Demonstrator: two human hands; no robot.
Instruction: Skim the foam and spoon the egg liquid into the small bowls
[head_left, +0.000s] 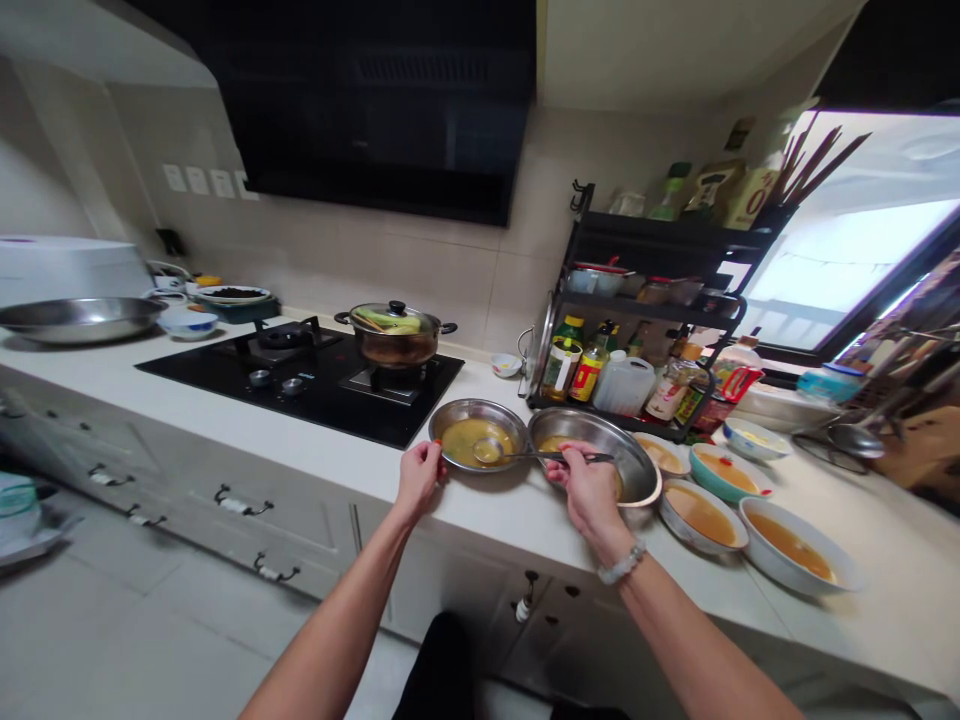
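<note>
My left hand (pixel 421 478) pinches the near left rim of a shallow metal bowl (pixel 480 408) that holds yellowish liquid. In my right hand (pixel 589 488) is the dark handle of a ladle (pixel 491 452); its head rests in the liquid of that bowl. Right beside it stands a deeper metal bowl (pixel 637 470), also with yellowish liquid, partly hidden beneath my right hand. Farther right are several bowls of orange-brown liquid, among them a white bowl (pixel 829 577) and a green-rimmed bowl (pixel 750 458).
A lidded pot (pixel 397 345) sits on the black gas hob (pixel 315 385). Behind the metal bowls rises a black rack (pixel 645 305) with bottles and jars. A wide metal pan (pixel 82 318) lies at far left. The range hood (pixel 375 110) hangs above.
</note>
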